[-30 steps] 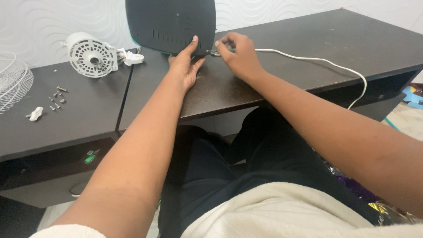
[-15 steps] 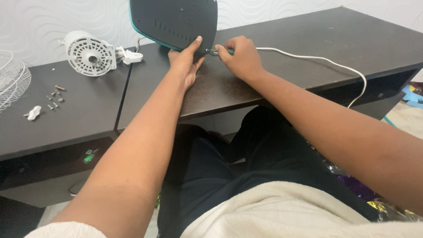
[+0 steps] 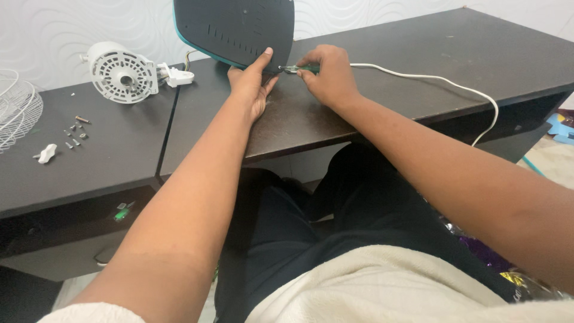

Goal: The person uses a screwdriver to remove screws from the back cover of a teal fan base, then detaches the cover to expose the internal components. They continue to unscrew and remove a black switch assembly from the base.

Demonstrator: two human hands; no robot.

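A dark grey fan base [image 3: 236,27] with a teal rim stands tilted on its edge at the back of the dark desk [image 3: 388,72]. My left hand [image 3: 251,84] lies flat on the desk with the index finger pressed up against the base's lower edge. My right hand [image 3: 326,75] grips a small green-handled screwdriver [image 3: 293,69], its tip pointing left at the base's lower corner. A white power cord [image 3: 430,81] runs from under my right hand across the desk and drops over the front edge.
On a lower desk [image 3: 107,155] to the left sit a white fan motor housing [image 3: 122,73], several loose screws [image 3: 75,130], a white knob [image 3: 46,153] and a white wire fan guard [image 3: 15,113] at the edge. My legs are under the desk.
The fan base has tipped further up and shifted slightly right. Both hands stay at its lower edge, the right one still on the screwdriver.
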